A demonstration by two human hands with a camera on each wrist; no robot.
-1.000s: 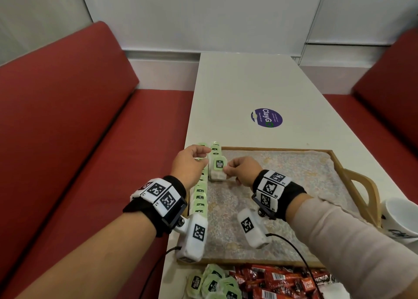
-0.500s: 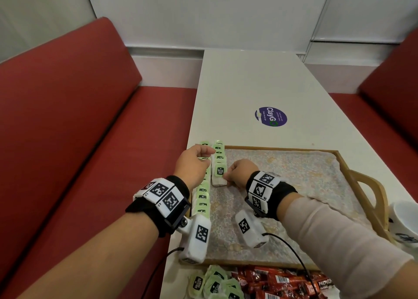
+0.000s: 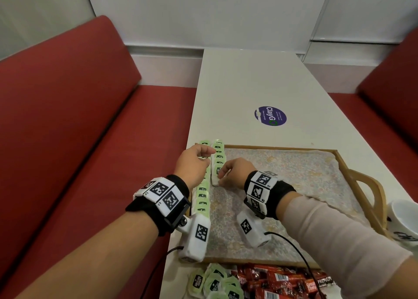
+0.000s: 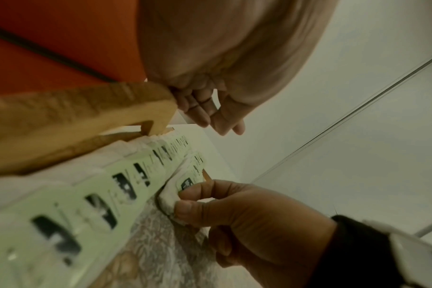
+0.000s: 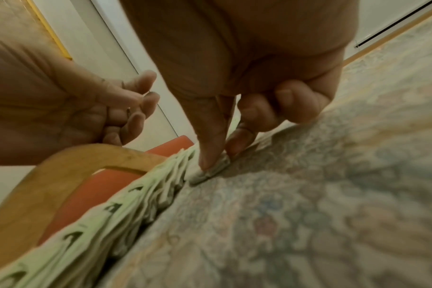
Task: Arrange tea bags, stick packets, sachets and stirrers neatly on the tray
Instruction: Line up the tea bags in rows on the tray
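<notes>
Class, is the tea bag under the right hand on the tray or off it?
On it: the tea bag lies on the tray cloth, pinched by the right hand.

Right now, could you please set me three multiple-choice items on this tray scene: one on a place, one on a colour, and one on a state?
1. Where do the rows of green tea bags lie?
A. along the tray's left edge
B. in the tray's middle
C. inside the mug

2. What colour are the stick packets on the table in front of the tray?
A. blue
B. red
C. yellow

3. What is the right hand doing?
A. lying flat on the table
B. gripping the tray handle
C. pinching a tea bag at the near end of the second row

Key: 1 A, the head view shows both rows hugging the left rim. 2 B, their wrappers are red. 3 C, the wrist views show thumb and finger closed on the bag.
</notes>
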